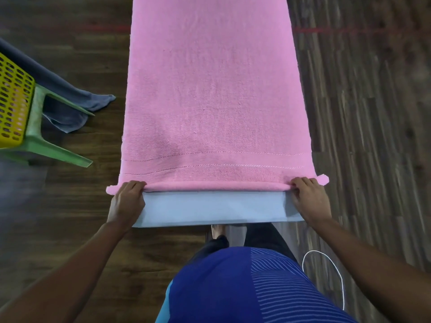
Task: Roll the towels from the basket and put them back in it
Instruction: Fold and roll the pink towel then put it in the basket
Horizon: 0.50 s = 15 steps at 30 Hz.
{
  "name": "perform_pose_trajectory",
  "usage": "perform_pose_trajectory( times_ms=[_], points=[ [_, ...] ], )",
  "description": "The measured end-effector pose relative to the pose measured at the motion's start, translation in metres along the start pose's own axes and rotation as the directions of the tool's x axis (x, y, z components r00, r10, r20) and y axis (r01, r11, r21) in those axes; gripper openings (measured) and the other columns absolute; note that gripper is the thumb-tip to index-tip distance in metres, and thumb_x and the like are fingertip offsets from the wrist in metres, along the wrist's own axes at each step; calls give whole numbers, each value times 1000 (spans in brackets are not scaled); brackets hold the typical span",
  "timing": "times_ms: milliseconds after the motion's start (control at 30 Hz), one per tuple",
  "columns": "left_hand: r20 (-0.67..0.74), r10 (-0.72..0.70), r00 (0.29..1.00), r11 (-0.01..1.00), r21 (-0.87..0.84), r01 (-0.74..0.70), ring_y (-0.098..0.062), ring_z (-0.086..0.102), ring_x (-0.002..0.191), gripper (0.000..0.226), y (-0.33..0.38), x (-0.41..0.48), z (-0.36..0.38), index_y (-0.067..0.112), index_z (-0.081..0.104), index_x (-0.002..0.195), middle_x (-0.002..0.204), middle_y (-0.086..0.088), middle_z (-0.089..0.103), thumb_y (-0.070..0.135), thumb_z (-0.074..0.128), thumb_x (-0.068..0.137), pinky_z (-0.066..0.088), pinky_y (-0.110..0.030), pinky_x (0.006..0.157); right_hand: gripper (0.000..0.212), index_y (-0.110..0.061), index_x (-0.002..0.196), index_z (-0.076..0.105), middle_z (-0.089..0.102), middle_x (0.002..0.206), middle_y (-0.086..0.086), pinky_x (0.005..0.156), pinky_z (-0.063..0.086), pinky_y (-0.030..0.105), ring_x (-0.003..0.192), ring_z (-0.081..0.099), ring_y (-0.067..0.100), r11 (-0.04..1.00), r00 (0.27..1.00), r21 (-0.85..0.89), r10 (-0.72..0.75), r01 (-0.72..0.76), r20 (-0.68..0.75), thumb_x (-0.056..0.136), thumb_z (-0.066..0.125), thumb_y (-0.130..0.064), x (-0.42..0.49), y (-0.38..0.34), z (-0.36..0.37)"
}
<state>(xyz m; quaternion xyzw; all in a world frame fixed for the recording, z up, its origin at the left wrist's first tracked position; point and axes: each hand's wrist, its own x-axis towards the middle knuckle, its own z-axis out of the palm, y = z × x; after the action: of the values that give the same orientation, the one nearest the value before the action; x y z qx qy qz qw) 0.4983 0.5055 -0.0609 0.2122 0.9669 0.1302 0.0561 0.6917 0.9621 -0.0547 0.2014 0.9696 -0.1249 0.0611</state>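
Evenly: left hand (127, 201), right hand (309, 199), towel (210, 89).

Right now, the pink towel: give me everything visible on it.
The pink towel looks like soft, fleecy terry. It is laid flat and lengthwise away from the person on a grey table, with its far end out of frame. Two stitched lines cross it close to the near end. That near edge is turned into a thin first roll, with corners poking out past both sides. The left hand and right hand pinch the roll's ends.
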Motion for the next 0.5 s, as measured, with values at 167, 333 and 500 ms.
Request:
perform_pose_trajectory(
  times_ms=[167, 333, 500],
  points=[
    [90, -52, 995, 999, 5, 52, -40, 59, 78, 17, -1, 14, -6, -4, 67, 91, 83, -20, 66, 1, 52, 85, 50, -50, 72, 43, -12, 91, 69, 66, 86, 6, 79, 40, 45, 82, 55, 31, 1000, 996, -1, 30, -30, 81, 83, 32, -32, 18, 2, -11],
    [-9, -122, 992, 989, 85, 123, -42, 51, 88, 17, 5, 30, -6, 1, 63, 100, 94, -21, 60, 5, 52, 88, 45, -56, 78, 18, -12, 102, 69, 58, 99, 12, 84, 40, 47, 94, 50, 35, 995, 995, 12, 94, -95, 35, 85, 64, -12, 35, -3, -12],
    [-68, -90, 994, 996, -2, 90, -35, 47, 78, 17, 6, 32, 7, -1, 58, 91, 86, -18, 54, -14, 57, 79, 47, -56, 63, 15, -4, 99, 61, 54, 96, 11, 70, 43, 40, 89, 48, 31, 990, 998, 127, 57, -59, 20, 86, 58, 1, 33, -10, -5]
  ],
)
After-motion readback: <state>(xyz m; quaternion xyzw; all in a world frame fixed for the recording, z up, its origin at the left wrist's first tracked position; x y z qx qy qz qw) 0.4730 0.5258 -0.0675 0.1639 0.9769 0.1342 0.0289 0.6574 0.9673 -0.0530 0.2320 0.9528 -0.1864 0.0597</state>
